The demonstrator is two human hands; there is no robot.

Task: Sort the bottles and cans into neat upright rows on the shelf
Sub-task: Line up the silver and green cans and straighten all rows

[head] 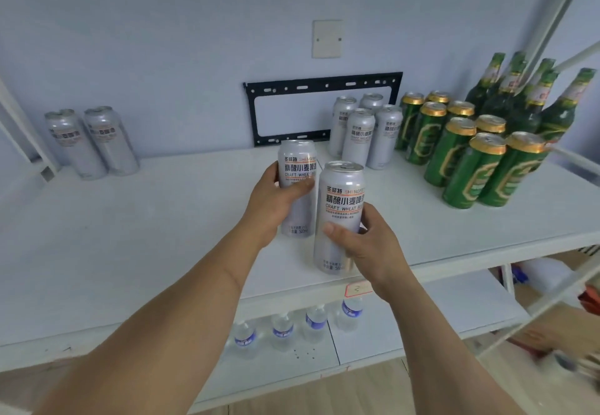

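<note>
My left hand (276, 200) grips a tall silver beer can (297, 161) upright over the middle of the white shelf (130, 236). My right hand (363, 246) holds a second silver can (339, 207), upright, near the shelf's front edge. Several silver cans (365, 132) stand grouped at the back, right of centre. More silver cans (92, 142) stand at the back left. Green cans with gold lids (464, 151) fill the right side in rows, with several green glass bottles (526, 96) behind them.
A black metal bracket (319, 87) and a blank wall plate (327, 39) are on the wall behind. Small water bottles (293, 327) stand on the lower shelf. White frame bars (552, 25) cross the right side. Another person's hand (548, 336) shows at lower right.
</note>
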